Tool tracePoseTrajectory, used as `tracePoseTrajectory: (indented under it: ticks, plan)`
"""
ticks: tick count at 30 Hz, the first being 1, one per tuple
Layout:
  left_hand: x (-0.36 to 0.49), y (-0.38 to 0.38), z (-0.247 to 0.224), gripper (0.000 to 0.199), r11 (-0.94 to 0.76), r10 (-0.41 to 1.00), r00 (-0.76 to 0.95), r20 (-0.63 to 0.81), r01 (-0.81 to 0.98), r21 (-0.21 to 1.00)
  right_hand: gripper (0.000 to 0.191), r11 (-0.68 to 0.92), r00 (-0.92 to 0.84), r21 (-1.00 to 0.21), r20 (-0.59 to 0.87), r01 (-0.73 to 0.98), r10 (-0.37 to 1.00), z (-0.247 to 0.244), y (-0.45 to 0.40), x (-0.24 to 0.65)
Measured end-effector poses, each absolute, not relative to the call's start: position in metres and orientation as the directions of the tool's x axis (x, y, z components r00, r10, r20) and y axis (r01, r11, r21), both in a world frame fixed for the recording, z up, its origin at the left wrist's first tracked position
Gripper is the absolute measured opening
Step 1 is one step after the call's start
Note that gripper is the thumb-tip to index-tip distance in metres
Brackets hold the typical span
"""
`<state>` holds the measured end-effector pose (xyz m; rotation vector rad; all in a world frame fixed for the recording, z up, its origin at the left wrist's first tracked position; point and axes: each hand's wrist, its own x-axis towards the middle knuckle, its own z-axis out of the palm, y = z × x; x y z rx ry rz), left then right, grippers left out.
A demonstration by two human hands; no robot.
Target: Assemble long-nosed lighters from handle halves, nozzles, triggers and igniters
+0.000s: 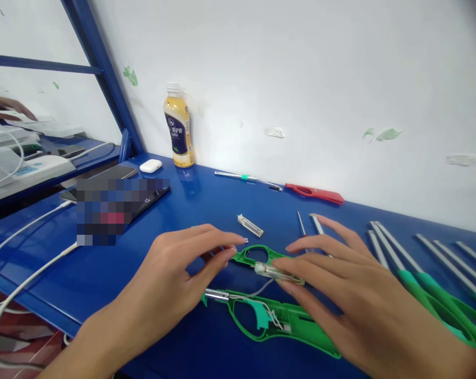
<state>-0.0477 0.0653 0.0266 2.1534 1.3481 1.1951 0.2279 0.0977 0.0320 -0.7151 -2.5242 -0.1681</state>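
Note:
Between the thumb and fingers of my right hand (340,284) is a clear plastic lighter fuel tank (279,272), held above the table. My left hand (194,263) has its thumb and fingertips drawn together; what they hold, if anything, is hidden. Just by the left index fingertip is a tiny pale part (246,240). Below both hands lies an opened green lighter shell half (301,321) with a teal trigger (257,310), thin wires and a metal tube (218,295). The other green shell half (253,255) lies behind it, partly covered by my fingers. Another clear tank (250,225) rests farther back.
A red lighter shell (314,193) and a metal rod with wire (245,177) lie along the wall. A small screwdriver (301,223) is behind my right hand. Several green long-necked lighters (427,284) lie at right. A yellow bottle (178,126), earbud case (151,166), phones and white cables (28,284) occupy the left.

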Motion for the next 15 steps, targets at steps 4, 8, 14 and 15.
tracePoseTrajectory:
  ticks: [4, 8, 14, 15]
  plan:
    - [-0.035, 0.059, 0.033, 0.016, -0.385, 0.918, 0.102, 0.382, 0.459, 0.801, 0.026, 0.865, -0.74, 0.005, 0.52, 0.502, 0.426, 0.034, 0.096, 0.227]
    - [-0.026, 0.055, 0.034, 0.021, -0.195, 0.981, 0.042, 0.191, 0.276, 0.941, 0.022, 0.873, -0.738, 0.008, 0.537, 0.488, 0.408, 0.037, 0.093, 0.226]
    - [-0.024, 0.054, 0.033, 0.014, -0.172, 0.985, 0.022, 0.172, 0.227, 0.958, 0.014, 0.879, -0.715, 0.032, 0.596, 0.476, 0.365, 0.04, 0.092, 0.225]
    - [-0.023, 0.054, 0.033, 0.014, -0.159, 0.987, 0.032, 0.156, 0.215, 0.964, 0.014, 0.883, -0.721, 0.029, 0.592, 0.468, 0.362, 0.041, 0.092, 0.224]
